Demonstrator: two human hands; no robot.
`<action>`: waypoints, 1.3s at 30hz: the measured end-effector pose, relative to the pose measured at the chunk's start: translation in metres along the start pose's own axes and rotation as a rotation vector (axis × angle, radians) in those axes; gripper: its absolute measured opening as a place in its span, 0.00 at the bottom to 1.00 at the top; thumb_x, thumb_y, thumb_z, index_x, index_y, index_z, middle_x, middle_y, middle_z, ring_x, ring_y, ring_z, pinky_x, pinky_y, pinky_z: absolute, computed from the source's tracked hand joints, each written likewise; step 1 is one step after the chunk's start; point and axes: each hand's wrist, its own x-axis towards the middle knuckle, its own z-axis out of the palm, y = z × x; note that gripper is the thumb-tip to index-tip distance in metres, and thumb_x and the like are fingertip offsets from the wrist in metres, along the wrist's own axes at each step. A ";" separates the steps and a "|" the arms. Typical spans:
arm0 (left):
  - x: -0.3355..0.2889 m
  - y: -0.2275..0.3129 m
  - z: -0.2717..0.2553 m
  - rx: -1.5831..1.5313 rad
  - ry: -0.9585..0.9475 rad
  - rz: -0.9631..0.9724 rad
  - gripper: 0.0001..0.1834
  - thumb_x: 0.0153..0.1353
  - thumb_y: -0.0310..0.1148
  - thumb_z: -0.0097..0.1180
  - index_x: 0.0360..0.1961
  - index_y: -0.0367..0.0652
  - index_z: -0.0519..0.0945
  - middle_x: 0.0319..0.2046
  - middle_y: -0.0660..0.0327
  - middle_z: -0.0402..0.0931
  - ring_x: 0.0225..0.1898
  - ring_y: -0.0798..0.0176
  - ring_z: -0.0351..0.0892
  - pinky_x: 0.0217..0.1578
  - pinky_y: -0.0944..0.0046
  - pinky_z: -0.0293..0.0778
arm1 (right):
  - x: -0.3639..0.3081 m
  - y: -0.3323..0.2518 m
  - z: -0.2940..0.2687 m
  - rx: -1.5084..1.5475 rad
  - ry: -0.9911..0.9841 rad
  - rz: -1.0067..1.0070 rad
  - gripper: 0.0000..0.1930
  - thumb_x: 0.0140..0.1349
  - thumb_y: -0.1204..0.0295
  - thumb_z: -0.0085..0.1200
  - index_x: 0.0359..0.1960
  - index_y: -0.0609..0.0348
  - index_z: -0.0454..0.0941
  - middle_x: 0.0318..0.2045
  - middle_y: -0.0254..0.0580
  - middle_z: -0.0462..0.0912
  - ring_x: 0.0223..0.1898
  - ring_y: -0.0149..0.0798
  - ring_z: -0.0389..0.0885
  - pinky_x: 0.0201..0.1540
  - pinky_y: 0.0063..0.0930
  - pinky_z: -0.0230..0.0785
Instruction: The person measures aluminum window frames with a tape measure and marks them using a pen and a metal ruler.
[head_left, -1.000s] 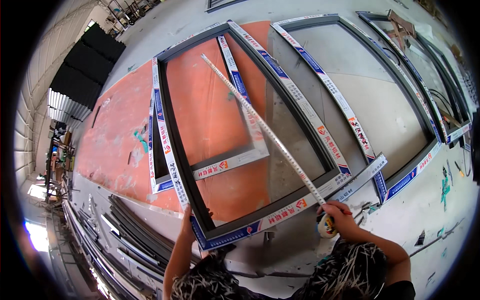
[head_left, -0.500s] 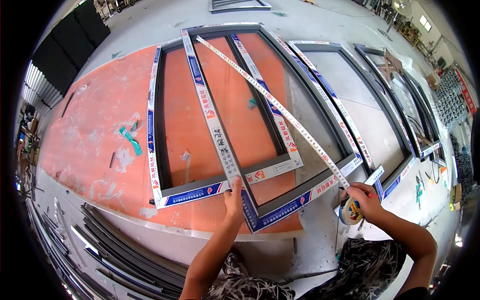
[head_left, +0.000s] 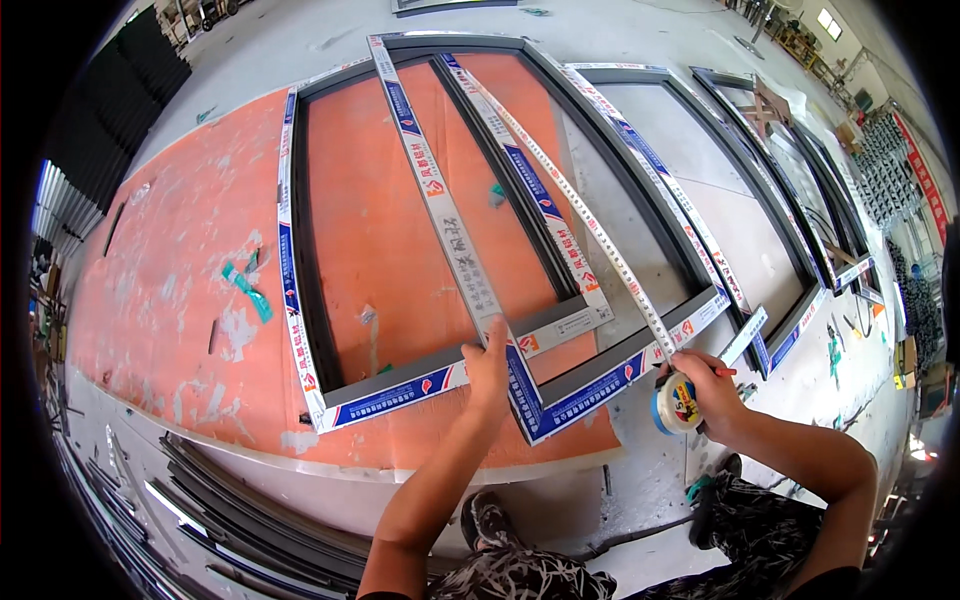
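A grey metal frame [head_left: 590,386], its faces covered in white-and-blue protective film, lies partly over another grey frame [head_left: 390,400]. My left hand [head_left: 487,365] is closed on the upper frame's left bar, near its front corner. In my right hand [head_left: 712,398] is a round tape measure [head_left: 677,403], at the right of that frame's front bar. A red pen [head_left: 725,371] sticks out between the same hand's fingers. The white tape blade [head_left: 580,207] runs out slantwise across the upper frame toward the far end, close beside a film-covered inner bar [head_left: 545,210].
Orange sheeting [head_left: 190,250] with pale scuffs lies under the frames, with green scraps [head_left: 248,290] on it. More frames [head_left: 745,180] stretch off to the right. Long dark profiles [head_left: 250,510] are stacked at the lower left. Black panels [head_left: 115,95] stand at the far left.
The tape blade's far end has swung right, from the upper frame's left bar to beside the inner bar. The upper frame has shifted slightly right over the lower one. My left hand still grips it.
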 end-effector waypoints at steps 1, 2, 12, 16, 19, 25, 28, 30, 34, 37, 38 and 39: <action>0.006 0.002 -0.001 0.001 -0.003 -0.001 0.40 0.57 0.59 0.58 0.48 0.27 0.65 0.42 0.49 0.72 0.43 0.61 0.74 0.43 0.63 0.72 | 0.002 0.002 0.004 0.019 0.001 0.001 0.13 0.62 0.60 0.48 0.31 0.56 0.79 0.28 0.37 0.80 0.27 0.32 0.80 0.31 0.27 0.74; 0.014 0.006 -0.003 -0.031 -0.021 0.027 0.39 0.56 0.58 0.59 0.48 0.28 0.65 0.38 0.52 0.73 0.39 0.64 0.74 0.38 0.65 0.73 | 0.004 0.003 0.008 0.025 0.000 -0.021 0.13 0.62 0.61 0.48 0.31 0.57 0.78 0.27 0.38 0.80 0.28 0.32 0.80 0.32 0.26 0.74; 0.042 0.061 0.013 -0.160 -0.202 0.152 0.20 0.59 0.45 0.59 0.36 0.37 0.75 0.23 0.61 0.73 0.19 0.69 0.73 0.17 0.68 0.69 | -0.009 0.014 0.028 0.060 -0.051 -0.020 0.13 0.61 0.61 0.48 0.33 0.59 0.77 0.28 0.39 0.79 0.28 0.33 0.80 0.32 0.26 0.73; 0.048 0.064 0.013 -0.022 -0.127 0.043 0.22 0.59 0.46 0.59 0.44 0.38 0.75 0.25 0.60 0.75 0.20 0.68 0.73 0.19 0.68 0.70 | -0.011 0.018 0.025 0.059 -0.070 -0.031 0.14 0.61 0.61 0.50 0.33 0.59 0.78 0.28 0.39 0.80 0.29 0.31 0.80 0.32 0.24 0.74; 0.059 0.044 0.019 -0.125 -0.122 0.165 0.22 0.60 0.46 0.58 0.47 0.40 0.73 0.26 0.61 0.75 0.21 0.68 0.75 0.20 0.67 0.71 | -0.010 0.022 0.021 0.074 -0.061 -0.009 0.14 0.62 0.61 0.51 0.33 0.60 0.79 0.29 0.38 0.81 0.30 0.30 0.81 0.34 0.23 0.74; 0.046 0.037 -0.012 -0.120 -0.341 0.019 0.29 0.68 0.58 0.37 0.50 0.42 0.70 0.28 0.64 0.75 0.28 0.69 0.78 0.29 0.72 0.76 | -0.018 0.026 0.009 0.078 -0.052 0.008 0.14 0.62 0.60 0.50 0.33 0.60 0.78 0.28 0.39 0.81 0.29 0.32 0.81 0.33 0.24 0.75; 0.038 0.041 -0.024 -0.022 -0.278 0.057 0.26 0.71 0.53 0.36 0.43 0.39 0.74 0.30 0.60 0.76 0.33 0.66 0.77 0.37 0.68 0.75 | -0.017 0.031 0.014 0.109 -0.063 -0.017 0.13 0.62 0.62 0.50 0.33 0.61 0.78 0.28 0.38 0.81 0.29 0.32 0.81 0.33 0.24 0.75; 0.025 0.031 -0.039 0.090 -0.169 0.322 0.26 0.71 0.50 0.37 0.43 0.36 0.75 0.33 0.59 0.76 0.35 0.65 0.76 0.40 0.67 0.73 | -0.020 0.037 0.033 0.113 -0.077 -0.064 0.15 0.61 0.59 0.49 0.32 0.58 0.78 0.26 0.36 0.79 0.26 0.31 0.79 0.31 0.23 0.73; -0.058 0.024 -0.055 0.198 -0.253 0.533 0.23 0.72 0.44 0.41 0.47 0.31 0.74 0.38 0.57 0.77 0.42 0.63 0.72 0.48 0.65 0.68 | -0.029 0.061 0.083 0.153 -0.199 -0.066 0.14 0.63 0.61 0.49 0.31 0.60 0.78 0.26 0.36 0.80 0.27 0.29 0.79 0.34 0.22 0.71; -0.087 0.027 -0.083 0.194 -0.337 0.474 0.22 0.72 0.43 0.43 0.47 0.31 0.75 0.37 0.58 0.77 0.40 0.64 0.74 0.46 0.66 0.69 | -0.032 0.094 0.130 0.147 -0.410 -0.157 0.13 0.67 0.66 0.46 0.36 0.62 0.79 0.30 0.36 0.82 0.34 0.27 0.79 0.39 0.21 0.70; -0.091 0.027 -0.093 0.259 -0.326 0.431 0.21 0.71 0.43 0.44 0.47 0.31 0.75 0.36 0.59 0.78 0.39 0.66 0.74 0.45 0.67 0.70 | -0.035 0.102 0.147 0.142 -0.467 -0.177 0.13 0.67 0.65 0.46 0.36 0.62 0.79 0.31 0.36 0.81 0.34 0.27 0.78 0.40 0.21 0.69; -0.095 0.030 -0.106 0.141 -0.354 0.360 0.18 0.71 0.39 0.46 0.46 0.33 0.76 0.33 0.61 0.78 0.34 0.70 0.75 0.40 0.69 0.72 | -0.041 0.108 0.164 0.141 -0.533 -0.193 0.14 0.68 0.65 0.45 0.37 0.63 0.79 0.31 0.36 0.81 0.35 0.26 0.78 0.40 0.20 0.69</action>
